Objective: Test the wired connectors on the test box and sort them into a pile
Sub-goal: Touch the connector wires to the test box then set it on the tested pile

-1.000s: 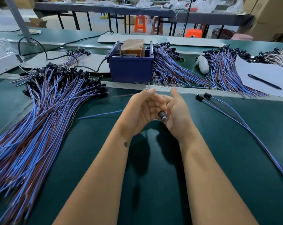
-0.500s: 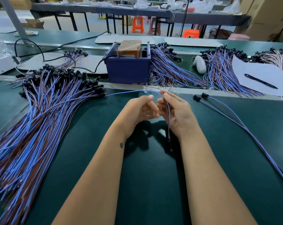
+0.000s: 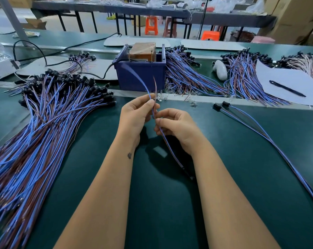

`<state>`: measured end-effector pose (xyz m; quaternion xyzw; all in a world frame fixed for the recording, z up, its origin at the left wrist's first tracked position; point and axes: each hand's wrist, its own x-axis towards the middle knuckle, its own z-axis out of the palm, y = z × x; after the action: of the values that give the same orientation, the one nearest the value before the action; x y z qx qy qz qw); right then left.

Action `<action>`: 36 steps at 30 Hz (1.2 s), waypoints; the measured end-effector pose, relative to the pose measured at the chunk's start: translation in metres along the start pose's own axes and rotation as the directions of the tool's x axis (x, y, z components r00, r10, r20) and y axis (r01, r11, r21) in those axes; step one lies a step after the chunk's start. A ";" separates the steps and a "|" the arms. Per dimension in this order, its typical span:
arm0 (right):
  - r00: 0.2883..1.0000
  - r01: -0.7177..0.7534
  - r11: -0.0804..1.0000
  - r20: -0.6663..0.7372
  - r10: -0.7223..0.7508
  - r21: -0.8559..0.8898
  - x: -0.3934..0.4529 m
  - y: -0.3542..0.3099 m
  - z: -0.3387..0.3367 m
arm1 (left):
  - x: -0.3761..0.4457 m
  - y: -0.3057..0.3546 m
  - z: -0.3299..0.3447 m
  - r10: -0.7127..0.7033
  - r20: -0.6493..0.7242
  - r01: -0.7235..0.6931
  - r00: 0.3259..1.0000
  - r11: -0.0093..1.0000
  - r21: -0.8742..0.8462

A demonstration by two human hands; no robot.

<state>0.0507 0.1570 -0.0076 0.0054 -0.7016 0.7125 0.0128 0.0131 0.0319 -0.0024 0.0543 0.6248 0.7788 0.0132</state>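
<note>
Both hands hold one wired connector [image 3: 167,143], a blue and brown wire pair with a black plug hanging low near my right forearm. My left hand [image 3: 137,116] pinches the wires near their free ends, which stick up and are blurred in front of the test box [image 3: 140,76], a blue bin with a brown block inside. My right hand [image 3: 177,126] pinches the same wires a little lower. A big pile of wired connectors [image 3: 44,126] covers the green table to the left.
Two loose connectors [image 3: 222,106] lie to the right, their wires running to the near right edge. More bundles [image 3: 188,76] lie behind the box, beside white paper [image 3: 286,81] with a pen [image 3: 286,88]. A black cable [image 3: 105,71] leads into the box.
The hands have drawn apart along the wire: the left stays up at the free ends, the right has dropped lower. The free ends now point up toward the box, the plug hangs lower.
</note>
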 end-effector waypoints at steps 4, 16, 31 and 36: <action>0.997 -0.002 0.998 -0.078 0.007 0.061 0.001 0.000 0.002 | -0.003 0.000 0.002 0.019 0.070 -0.021 0.997 1.000 0.021; 0.984 0.005 1.000 -0.177 -0.004 0.006 0.000 -0.001 0.010 | 0.000 -0.003 0.003 0.030 0.016 -0.031 0.999 0.996 0.079; 0.965 0.067 0.997 -0.254 -0.072 -0.030 0.000 -0.003 0.005 | -0.002 -0.005 0.003 0.060 0.131 -0.070 0.990 0.995 0.067; 0.942 0.057 0.998 -0.334 -0.044 0.030 0.002 -0.002 0.004 | 0.001 -0.008 0.004 0.054 0.122 -0.069 0.991 0.990 0.119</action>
<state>0.0485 0.1530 -0.0054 -0.0969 -0.6749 0.7161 0.1492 0.0124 0.0376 -0.0090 0.1205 0.6678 0.7341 0.0231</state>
